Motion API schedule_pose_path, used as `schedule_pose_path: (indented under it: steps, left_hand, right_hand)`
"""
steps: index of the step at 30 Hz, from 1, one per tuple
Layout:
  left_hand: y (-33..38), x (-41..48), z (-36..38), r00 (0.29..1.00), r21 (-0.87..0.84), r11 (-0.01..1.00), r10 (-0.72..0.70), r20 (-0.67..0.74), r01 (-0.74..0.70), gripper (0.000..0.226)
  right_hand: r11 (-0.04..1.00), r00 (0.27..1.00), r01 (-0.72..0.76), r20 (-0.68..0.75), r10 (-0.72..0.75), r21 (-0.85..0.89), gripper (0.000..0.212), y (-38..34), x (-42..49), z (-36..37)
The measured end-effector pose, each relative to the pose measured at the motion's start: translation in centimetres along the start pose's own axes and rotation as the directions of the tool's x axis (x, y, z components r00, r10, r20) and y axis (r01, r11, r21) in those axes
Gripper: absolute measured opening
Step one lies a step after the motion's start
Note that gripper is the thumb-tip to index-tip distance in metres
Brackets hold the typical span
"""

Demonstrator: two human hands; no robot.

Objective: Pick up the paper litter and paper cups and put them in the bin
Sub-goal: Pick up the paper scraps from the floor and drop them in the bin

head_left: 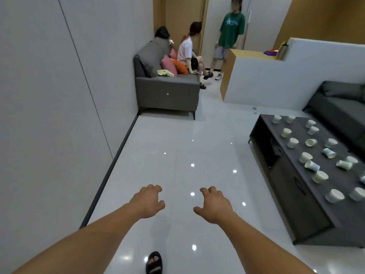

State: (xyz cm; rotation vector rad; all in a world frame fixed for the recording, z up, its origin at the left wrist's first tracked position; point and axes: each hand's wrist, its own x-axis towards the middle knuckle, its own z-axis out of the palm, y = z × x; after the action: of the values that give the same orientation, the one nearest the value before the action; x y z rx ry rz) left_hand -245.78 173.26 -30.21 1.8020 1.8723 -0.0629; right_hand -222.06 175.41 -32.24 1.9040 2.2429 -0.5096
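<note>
Paper cups [305, 156] on table [339, 180] at 2 o'clock, some tipped. Holds nothing: left hand [148, 200], right hand [213, 204] loosely curled over floor [177, 145]. Seems the approach step; next calls for turning there, grasping nearest cup [334, 195]. No bin visible.

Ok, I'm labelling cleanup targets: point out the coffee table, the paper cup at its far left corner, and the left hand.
coffee table [299, 128]: head view, bare top between cups.
paper cup [276, 119]: head view, its side wall.
left hand [147, 202]: head view, back of the hand.
</note>
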Motion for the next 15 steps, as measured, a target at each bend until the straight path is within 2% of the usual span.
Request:
schedule_pose_path:
  steps: [9,15]
  left_hand:
    - [5.7,19.1,-8.4,0.978,0.035,0.978,0.208,-0.009,-0.207,0.059]
    - [9.7,29.3,-11.7,0.963,0.071,0.961,0.264,0.053,-0.268,0.059]
  right_hand:
    - [0.984,0.983,-0.176,-0.045,0.177,0.022,0.075,4.8,14.5,-7.8]
    - [0.956,0.959,-0.284,0.007,0.284,0.075,0.076,9.1,22.3,-9.9]
